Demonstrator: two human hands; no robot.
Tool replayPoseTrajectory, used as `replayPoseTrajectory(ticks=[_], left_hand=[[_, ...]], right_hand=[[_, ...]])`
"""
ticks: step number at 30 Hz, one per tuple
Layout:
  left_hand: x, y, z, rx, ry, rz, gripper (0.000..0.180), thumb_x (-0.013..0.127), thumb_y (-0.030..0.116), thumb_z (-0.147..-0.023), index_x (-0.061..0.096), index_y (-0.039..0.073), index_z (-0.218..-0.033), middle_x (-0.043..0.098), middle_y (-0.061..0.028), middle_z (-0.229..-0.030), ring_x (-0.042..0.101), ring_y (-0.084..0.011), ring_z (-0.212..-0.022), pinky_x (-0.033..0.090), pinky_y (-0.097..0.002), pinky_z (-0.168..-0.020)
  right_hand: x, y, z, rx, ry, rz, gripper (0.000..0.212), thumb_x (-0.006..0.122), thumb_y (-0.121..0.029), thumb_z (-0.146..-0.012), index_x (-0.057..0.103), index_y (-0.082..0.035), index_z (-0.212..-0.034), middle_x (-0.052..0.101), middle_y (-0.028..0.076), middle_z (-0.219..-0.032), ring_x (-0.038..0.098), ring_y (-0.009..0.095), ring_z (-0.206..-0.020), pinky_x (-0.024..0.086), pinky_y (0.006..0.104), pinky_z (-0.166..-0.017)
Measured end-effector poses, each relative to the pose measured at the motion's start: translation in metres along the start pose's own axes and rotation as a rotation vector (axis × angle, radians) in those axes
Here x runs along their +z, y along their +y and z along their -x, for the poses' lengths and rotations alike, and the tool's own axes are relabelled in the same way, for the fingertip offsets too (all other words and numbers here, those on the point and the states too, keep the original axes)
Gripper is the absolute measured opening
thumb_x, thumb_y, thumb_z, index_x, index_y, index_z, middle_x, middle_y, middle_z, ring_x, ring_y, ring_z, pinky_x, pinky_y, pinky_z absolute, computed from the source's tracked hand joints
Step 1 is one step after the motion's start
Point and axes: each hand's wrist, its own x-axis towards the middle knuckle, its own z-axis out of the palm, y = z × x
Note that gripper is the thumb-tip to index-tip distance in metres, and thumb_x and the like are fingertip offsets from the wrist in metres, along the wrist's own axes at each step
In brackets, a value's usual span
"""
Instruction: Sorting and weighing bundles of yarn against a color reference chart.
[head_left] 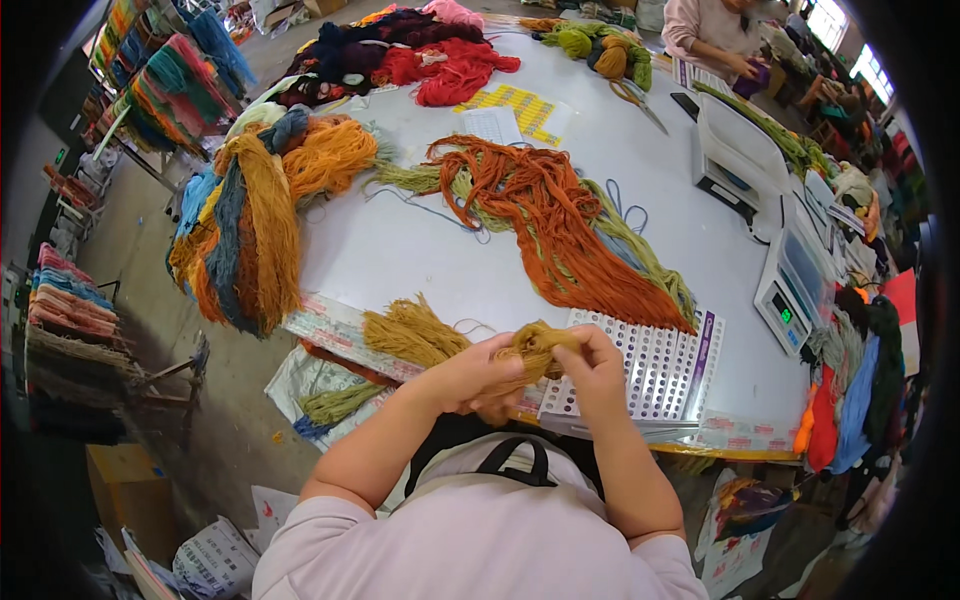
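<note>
A mustard-gold hank of yarn (pixel 412 333) runs across the table's near edge into both my hands. My left hand (pixel 482 372) is closed round its gathered strands. The fingers of my right hand (pixel 594 362) pinch the looped end of the hank, just right of the left hand. Under and beside the right hand lies a white board with rows of round holes (pixel 655 365). Farther off, a rust-orange bundle of yarn (pixel 560 235) is spread over the table, with olive-green strands (pixel 660 270) along its right side; its lower end touches the board.
Orange, gold and blue-grey hanks (pixel 240 230) hang over the table's left edge. Dark and red yarn (pixel 430 60) is heaped at the back. Scissors (pixel 640 105) lie at the far right, near two scales (pixel 795 285). Another person (pixel 710 35) stands beyond. A cardboard box (pixel 130 495) sits on the floor.
</note>
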Motion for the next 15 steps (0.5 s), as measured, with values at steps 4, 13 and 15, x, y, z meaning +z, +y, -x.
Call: replayPoseTrajectory(ticks=[4, 13, 15], left_hand=[[-0.002, 0.005, 0.013, 0.202, 0.129, -0.596, 0.059, 0.064, 0.009, -0.083, 0.039, 0.003, -0.136, 0.063, -0.0064, -0.089, 0.056, -0.0078, -0.064, 0.048, -0.0247, -0.057], [0.003, 0.024, 0.046, 0.350, 0.435, -0.738, 0.032, 0.053, -0.001, -0.082, 0.059, 0.001, -0.113, 0.066, -0.0070, -0.086, 0.061, -0.0162, -0.080, 0.049, -0.0277, -0.074], [-0.006, 0.017, 0.042, 0.623, 0.604, -0.698, 0.032, 0.051, -0.003, -0.082, 0.060, 0.002, -0.112, 0.065, -0.0050, -0.079, 0.060, -0.0116, -0.064, 0.049, -0.0270, -0.063]], right_hand=[[-0.005, -0.003, -0.001, 0.326, 0.101, -0.698, 0.005, 0.053, -0.007, -0.092, 0.054, -0.002, -0.094, 0.059, 0.004, -0.082, 0.057, 0.010, -0.080, 0.047, 0.0252, -0.076], [-0.013, -0.004, 0.000, 0.201, -0.239, -0.058, 0.020, 0.062, 0.000, -0.083, 0.053, -0.003, -0.100, 0.057, 0.002, -0.080, 0.053, 0.009, -0.075, 0.043, 0.0219, -0.072], [-0.025, -0.001, -0.001, 0.242, -0.089, 0.095, 0.026, 0.061, 0.008, -0.076, 0.055, -0.003, -0.099, 0.057, 0.001, -0.080, 0.052, 0.008, -0.075, 0.044, 0.0220, -0.067]])
